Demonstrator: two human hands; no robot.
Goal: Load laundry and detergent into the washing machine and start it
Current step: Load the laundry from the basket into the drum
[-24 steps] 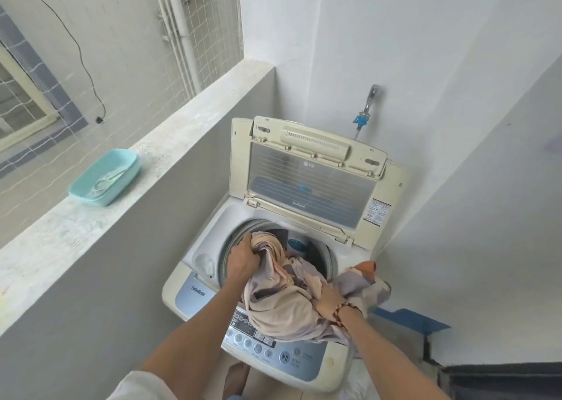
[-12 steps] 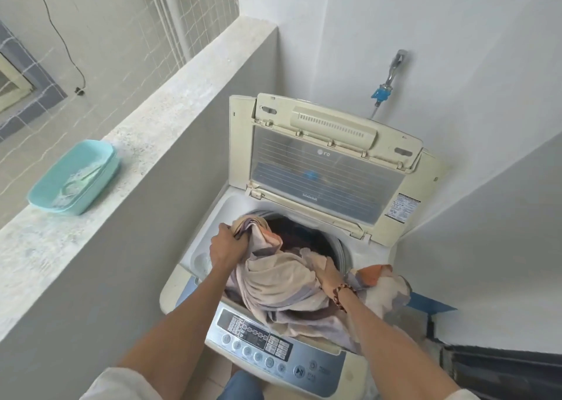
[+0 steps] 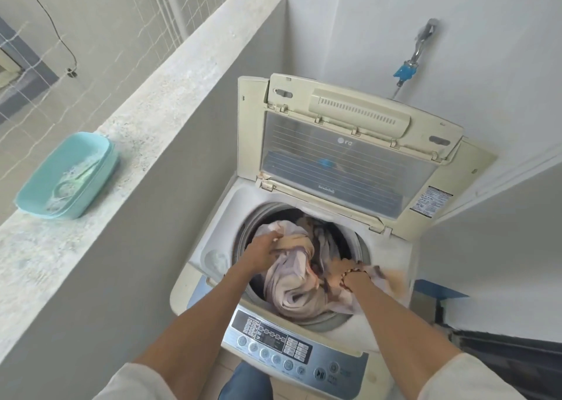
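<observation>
Reaching into the drum of the washing machine (image 3: pixel 213 256), the left hand (image 3: pixel 262 252) grips a fold of the pale laundry (image 3: pixel 292 290) at the drum's left rim, fingers curled into the cloth. The right hand (image 3: pixel 342 270), a beaded bracelet (image 3: pixel 349 275) at its wrist, is blurred and sunk in the fabric at the right rim; whether it clutches the cloth cannot be told. The bundle lies mostly inside the drum, between both hands, a tail trailing over the right edge. The lid (image 3: pixel 349 144) stands raised behind. A teal basin (image 3: pixel 91 192) sits on the ledge (image 3: pixel 170 95), well apart.
</observation>
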